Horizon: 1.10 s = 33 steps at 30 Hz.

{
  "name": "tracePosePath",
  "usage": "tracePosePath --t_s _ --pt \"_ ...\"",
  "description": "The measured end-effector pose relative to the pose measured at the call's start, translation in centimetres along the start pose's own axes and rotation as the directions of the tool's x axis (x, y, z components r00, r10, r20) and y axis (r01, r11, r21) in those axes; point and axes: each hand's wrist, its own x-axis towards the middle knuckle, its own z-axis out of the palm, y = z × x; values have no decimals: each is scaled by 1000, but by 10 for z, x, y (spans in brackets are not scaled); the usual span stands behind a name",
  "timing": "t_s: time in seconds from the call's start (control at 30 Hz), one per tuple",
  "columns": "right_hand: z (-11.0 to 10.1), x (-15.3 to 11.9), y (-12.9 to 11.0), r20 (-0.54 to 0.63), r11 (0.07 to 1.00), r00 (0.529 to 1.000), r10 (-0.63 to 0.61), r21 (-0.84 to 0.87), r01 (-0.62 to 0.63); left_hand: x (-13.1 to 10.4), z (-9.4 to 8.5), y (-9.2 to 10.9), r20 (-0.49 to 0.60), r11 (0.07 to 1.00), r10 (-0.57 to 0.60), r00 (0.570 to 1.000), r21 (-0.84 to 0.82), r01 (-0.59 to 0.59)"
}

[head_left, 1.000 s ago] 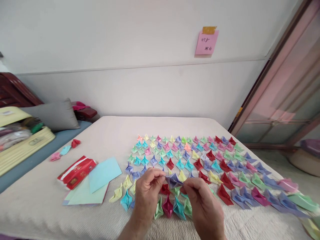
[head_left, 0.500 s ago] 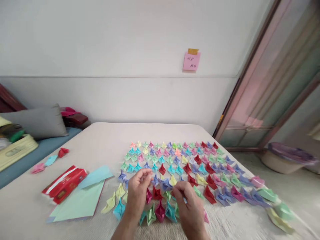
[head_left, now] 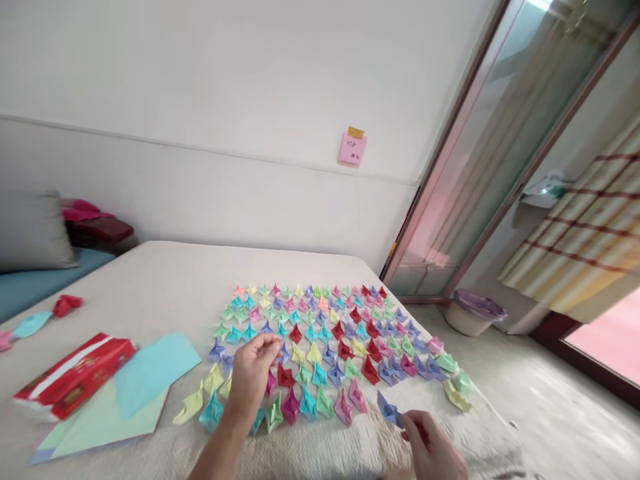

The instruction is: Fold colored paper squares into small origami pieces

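Rows of small folded paper boats in many colours, among them a dark red boat (head_left: 296, 333), cover the middle of the beige bed surface (head_left: 165, 280). My right hand (head_left: 431, 445) pinches a blue-purple paper boat (head_left: 389, 408) by one end, at the right of the front row, near a pink boat (head_left: 358, 395). Over the left part of the rows is my left hand (head_left: 256, 367), its fingers curled and the fingertips together; whether anything small is between them cannot be made out.
Coloured paper sheets (head_left: 157, 373) and a red and white packet (head_left: 75, 375) lie at the left. Beyond them is a grey cushion (head_left: 35, 230). A lidless bin (head_left: 473, 313) stands on the floor at the right, by a glass door (head_left: 465, 167). A pink note (head_left: 352, 149) hangs on the wall.
The view has turned to the right. My right hand has moved right and nearer, away from my left hand, with the blue-purple boat in it. My left hand remains over the rows.
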Motion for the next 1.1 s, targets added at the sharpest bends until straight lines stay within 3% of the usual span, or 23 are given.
tracePosePath --t_s 0.07,0.23,0.53,0.8,1.1 --pt "3 12 7 63 993 997 38 -110 -31 0 1 -2 12 1000 2 1000 -8 -2" --pt "20 28 7 103 976 989 102 -202 -80 4 1 -5 33 1000 3 999 13 -3" --pt "5 5 19 238 909 945 223 -400 -114 4 6 -6 102 999 -7 995 53 1" --pt "25 25 14 297 871 943 150 -490 16 2 8 -11 157 995 0 988 94 -15" --pt "34 31 21 320 886 947 42 -449 112 3 12 -10 223 988 6 975 149 -40"
